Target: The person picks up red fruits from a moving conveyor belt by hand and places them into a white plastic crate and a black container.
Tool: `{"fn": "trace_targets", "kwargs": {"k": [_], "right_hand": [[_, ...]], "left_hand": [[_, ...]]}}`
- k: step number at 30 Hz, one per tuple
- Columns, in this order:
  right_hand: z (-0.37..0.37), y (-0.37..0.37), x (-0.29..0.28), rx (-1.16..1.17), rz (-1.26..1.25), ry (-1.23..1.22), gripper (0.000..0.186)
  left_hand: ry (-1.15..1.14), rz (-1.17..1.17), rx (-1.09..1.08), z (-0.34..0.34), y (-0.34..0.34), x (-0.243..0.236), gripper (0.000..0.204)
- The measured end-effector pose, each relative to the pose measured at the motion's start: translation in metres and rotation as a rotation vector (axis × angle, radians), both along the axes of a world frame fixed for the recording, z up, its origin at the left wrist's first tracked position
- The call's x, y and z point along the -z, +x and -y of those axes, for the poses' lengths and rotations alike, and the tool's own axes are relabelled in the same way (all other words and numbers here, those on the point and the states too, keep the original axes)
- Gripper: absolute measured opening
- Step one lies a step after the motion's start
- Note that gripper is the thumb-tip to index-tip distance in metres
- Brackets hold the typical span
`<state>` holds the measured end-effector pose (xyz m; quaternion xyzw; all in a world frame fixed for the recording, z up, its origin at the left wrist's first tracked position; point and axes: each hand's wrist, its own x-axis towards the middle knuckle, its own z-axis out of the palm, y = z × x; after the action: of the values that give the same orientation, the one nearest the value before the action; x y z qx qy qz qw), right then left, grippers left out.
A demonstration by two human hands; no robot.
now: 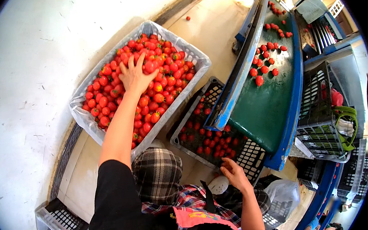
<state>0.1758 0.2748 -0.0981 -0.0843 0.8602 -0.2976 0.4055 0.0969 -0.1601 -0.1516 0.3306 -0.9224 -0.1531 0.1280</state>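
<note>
A large crate lined with clear plastic is heaped with red cherry tomatoes, a few with green stems. My left hand rests on top of the heap, its fingers spread among the fruit; no grip shows. Lower and to the right, my right hand hovers by the near edge of a black crate, its fingers loosely bent and apart with nothing seen in them. Loose tomatoes lie in that black crate, under the end of a green conveyor belt.
Tomatoes sit on the belt, between blue metal side rails. Stacked black crates stand right of it, with a green-handled basket. More lined crates are at lower left. A white wall borders the left; one tomato lies on the floor.
</note>
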Motion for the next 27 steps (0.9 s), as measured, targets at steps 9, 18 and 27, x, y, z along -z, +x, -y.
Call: {"fn": "trace_targets", "kwargs": {"k": [9, 18, 27], "right_hand": [[-0.001, 0.017, 0.029, -0.292, -0.294, 0.085, 0.037], [-0.026, 0.058, 0.055, -0.486, -0.627, 0.009, 0.022], [-0.076, 0.132, 0.279, -0.360, -0.001, 0.378, 0.068]], "left_hand": [[-0.164, 0.113, 0.389, -0.029, -0.079, 0.026, 0.070], [-0.176, 0.028, 0.512, 0.038, -0.046, 0.012, 0.054], [-0.003, 0.160, 0.177, -0.008, 0.090, 0.018, 0.044]]}}
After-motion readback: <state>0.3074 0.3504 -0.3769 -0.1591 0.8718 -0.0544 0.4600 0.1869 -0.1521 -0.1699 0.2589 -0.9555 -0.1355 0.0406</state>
